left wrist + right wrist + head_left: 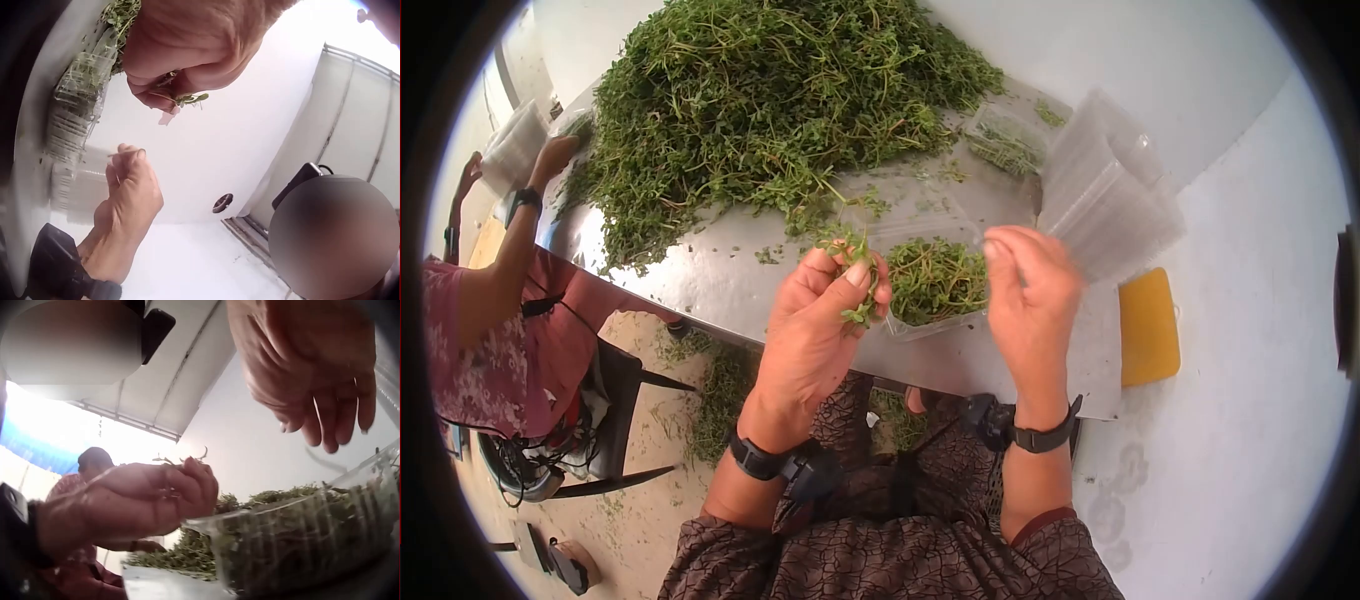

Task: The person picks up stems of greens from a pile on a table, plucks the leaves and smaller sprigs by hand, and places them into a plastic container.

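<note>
My left hand pinches a small bunch of green leafy sprigs between thumb and fingers, above the table and left of a clear plastic container. That container is filled with cut greens. To its right, my right hand is raised with the fingers loosely extended. In the right wrist view its fingers hang down slightly apart over the container, with a blurred thin strand just below them. A large heap of greens covers the table's far side.
Stacked clear containers stand at the right, near a smaller container of greens. A yellow board lies by the table's right edge. Another person sits at the left, reaching toward the heap. A black chair stands there.
</note>
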A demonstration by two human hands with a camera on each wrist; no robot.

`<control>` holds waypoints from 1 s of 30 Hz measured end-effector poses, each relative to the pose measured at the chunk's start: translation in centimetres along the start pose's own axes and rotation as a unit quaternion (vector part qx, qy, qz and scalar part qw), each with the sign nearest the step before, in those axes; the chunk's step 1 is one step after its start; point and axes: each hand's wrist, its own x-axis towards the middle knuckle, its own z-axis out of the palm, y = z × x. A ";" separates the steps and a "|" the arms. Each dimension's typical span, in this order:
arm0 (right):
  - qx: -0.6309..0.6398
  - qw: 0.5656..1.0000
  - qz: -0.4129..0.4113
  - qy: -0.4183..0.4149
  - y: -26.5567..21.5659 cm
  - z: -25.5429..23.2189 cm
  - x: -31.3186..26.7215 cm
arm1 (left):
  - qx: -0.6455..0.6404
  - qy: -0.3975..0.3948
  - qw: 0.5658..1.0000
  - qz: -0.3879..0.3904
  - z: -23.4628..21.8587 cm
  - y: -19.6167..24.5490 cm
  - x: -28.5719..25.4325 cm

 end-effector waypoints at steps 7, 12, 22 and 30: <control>0.043 0.998 0.051 -0.006 0.6 -0.7 -1.1 | 0.063 -0.016 0.998 0.016 -0.4 -0.6 0.0; 0.108 0.990 0.063 -0.064 -2.3 -3.0 -0.3 | 0.128 -0.056 0.990 -0.016 0.1 -0.7 0.2; 0.050 0.986 -0.080 -0.140 -3.1 -2.4 -0.8 | 0.169 -0.120 0.975 -0.083 1.1 0.5 -0.8; 0.044 0.983 -0.096 -0.151 -3.2 -2.5 -0.8 | 0.172 -0.112 0.976 -0.066 1.1 0.4 -0.5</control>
